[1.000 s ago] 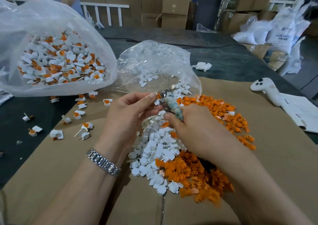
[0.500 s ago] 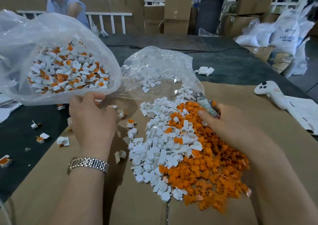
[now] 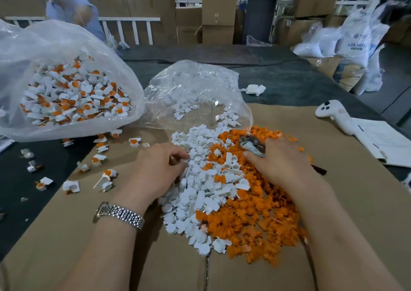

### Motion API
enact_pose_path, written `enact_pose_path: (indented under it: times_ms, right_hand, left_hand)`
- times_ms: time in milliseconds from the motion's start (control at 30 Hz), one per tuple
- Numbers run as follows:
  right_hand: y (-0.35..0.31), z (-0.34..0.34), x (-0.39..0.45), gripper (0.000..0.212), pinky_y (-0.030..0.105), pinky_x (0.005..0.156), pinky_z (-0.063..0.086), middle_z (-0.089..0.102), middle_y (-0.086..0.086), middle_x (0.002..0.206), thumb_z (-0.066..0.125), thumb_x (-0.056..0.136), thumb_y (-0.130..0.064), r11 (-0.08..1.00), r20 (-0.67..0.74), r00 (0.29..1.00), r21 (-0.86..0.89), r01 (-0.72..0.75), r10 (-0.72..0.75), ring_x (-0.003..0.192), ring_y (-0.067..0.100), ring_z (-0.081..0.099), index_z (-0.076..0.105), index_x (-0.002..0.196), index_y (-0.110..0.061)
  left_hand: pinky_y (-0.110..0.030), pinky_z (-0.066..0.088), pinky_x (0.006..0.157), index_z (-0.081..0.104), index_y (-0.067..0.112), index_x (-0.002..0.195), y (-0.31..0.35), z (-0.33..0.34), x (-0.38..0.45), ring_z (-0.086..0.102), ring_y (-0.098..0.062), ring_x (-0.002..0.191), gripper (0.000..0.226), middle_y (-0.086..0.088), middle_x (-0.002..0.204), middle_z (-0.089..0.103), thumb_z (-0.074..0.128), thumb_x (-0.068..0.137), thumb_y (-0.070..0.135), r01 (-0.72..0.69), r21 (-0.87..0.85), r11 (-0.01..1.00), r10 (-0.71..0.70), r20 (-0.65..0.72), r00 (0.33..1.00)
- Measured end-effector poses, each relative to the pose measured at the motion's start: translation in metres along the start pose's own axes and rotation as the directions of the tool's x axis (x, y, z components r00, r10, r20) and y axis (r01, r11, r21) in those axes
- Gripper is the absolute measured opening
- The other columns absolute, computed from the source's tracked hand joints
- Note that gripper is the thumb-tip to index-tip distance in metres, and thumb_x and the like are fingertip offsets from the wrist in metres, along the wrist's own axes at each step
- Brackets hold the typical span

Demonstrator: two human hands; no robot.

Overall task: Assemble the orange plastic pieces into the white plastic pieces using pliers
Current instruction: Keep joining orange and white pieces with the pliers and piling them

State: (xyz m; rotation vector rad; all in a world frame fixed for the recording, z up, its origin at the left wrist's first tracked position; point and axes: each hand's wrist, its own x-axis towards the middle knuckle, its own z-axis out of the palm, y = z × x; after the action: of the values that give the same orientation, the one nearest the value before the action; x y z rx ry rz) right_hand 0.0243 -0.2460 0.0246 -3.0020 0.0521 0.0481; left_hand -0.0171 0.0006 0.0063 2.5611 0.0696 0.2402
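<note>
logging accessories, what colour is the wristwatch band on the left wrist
Silver: a shiny metal link wristwatch band, clearest in the head view.

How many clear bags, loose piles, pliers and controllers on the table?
Clear bags: 2
Loose piles: 2, a white pile and an orange pile
Pliers: 1
Controller: 1
Total: 6

— What is worn on the arms?
— Nothing on either bare forearm, no sleeves, except a silver metal link-bracelet wristwatch (image 3: 119,215) on the left wrist (its face turned partly away).
— And the hands?
— Bare, ungloved.
</note>
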Motion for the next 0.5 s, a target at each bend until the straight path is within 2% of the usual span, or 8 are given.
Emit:
enact_pose_path:
  times_ms: [67,133,233,300,333,400,500]
  right_hand:
    - [0.0,0.0,0.0,0.065,0.055,0.103,0.043,0.048,0.017,0.134,0.042,0.093,-0.071,1.0,0.025,1.0,0.012,0.004,-0.004,0.127,0.036,0.045,0.057,0.118,-0.014]
    - [0.0,0.0,-0.002,0.064,0.058,0.107,0.039,0.045,0.018,0.139,0.043,0.094,-0.07,0.998,0.062,0.998,0.058,0.017,-0.02,0.133,0.037,0.04,0.055,0.123,-0.014]
    - [0.002,-0.008,-0.005,0.058,0.055,0.107,0.039,0.046,0.011,0.138,0.057,0.091,-0.063,0.984,0.019,0.997,0.162,0.077,-0.081,0.132,0.033,0.04,0.052,0.131,-0.02]
    - [0.004,-0.019,-0.009,0.038,0.053,0.105,0.041,0.051,0.0,0.128,0.067,0.089,-0.05,0.96,-0.037,0.983,0.209,0.186,-0.182,0.127,0.025,0.043,0.059,0.12,-0.03]
    - [0.005,-0.024,-0.011,0.024,0.052,0.105,0.04,0.052,-0.004,0.121,0.07,0.089,-0.043,0.941,-0.024,0.967,0.224,0.253,-0.254,0.124,0.021,0.042,0.063,0.111,-0.034]
    - [0.008,-0.031,-0.017,0.013,0.051,0.105,0.037,0.052,-0.011,0.114,0.072,0.089,-0.034,0.912,0.091,0.922,0.214,0.35,-0.376,0.121,0.015,0.038,0.067,0.1,-0.039]
    - [0.007,-0.03,-0.023,0.022,0.047,0.106,0.033,0.053,-0.013,0.113,0.071,0.089,-0.03,0.911,0.206,0.888,0.129,0.392,-0.411,0.118,0.013,0.035,0.068,0.107,-0.041]
  left_hand:
    - [-0.014,0.04,0.066,0.074,0.038,0.104,0.001,0.001,0.0,0.057,-0.003,0.088,0.012,0.014,0.106,0.069,0.073,0.095,0.031,0.011,-0.011,1.0,-0.011,-0.015,1.0]
    - [-0.017,0.047,0.061,0.073,0.04,0.099,0.0,0.0,0.0,0.064,-0.004,0.081,0.009,0.013,0.101,0.071,0.072,0.096,0.032,0.044,-0.078,0.996,-0.048,-0.049,0.998]
    - [-0.012,0.05,0.051,0.073,0.039,0.092,0.001,-0.004,0.001,0.069,0.0,0.074,0.011,0.015,0.083,0.074,0.075,0.094,0.029,0.075,-0.296,0.952,-0.113,-0.116,0.987]
    - [-0.007,0.047,0.05,0.076,0.035,0.092,0.003,-0.005,0.0,0.069,0.006,0.074,0.013,0.019,0.081,0.075,0.076,0.092,0.022,0.08,-0.494,0.866,-0.157,-0.116,0.981]
    - [-0.006,0.047,0.05,0.078,0.033,0.092,0.005,-0.005,-0.001,0.07,0.004,0.073,0.012,0.018,0.081,0.076,0.077,0.091,0.02,0.086,-0.553,0.829,-0.169,-0.102,0.98]
    - [-0.007,0.048,0.053,0.079,0.031,0.092,0.007,-0.005,-0.002,0.071,-0.001,0.07,0.012,0.013,0.083,0.077,0.081,0.087,0.021,0.105,-0.599,0.794,-0.178,-0.064,0.982]
    - [-0.01,0.05,0.055,0.078,0.029,0.094,0.007,-0.003,0.0,0.069,-0.002,0.064,0.017,0.008,0.084,0.078,0.084,0.084,0.017,0.144,-0.632,0.762,-0.201,-0.018,0.979]
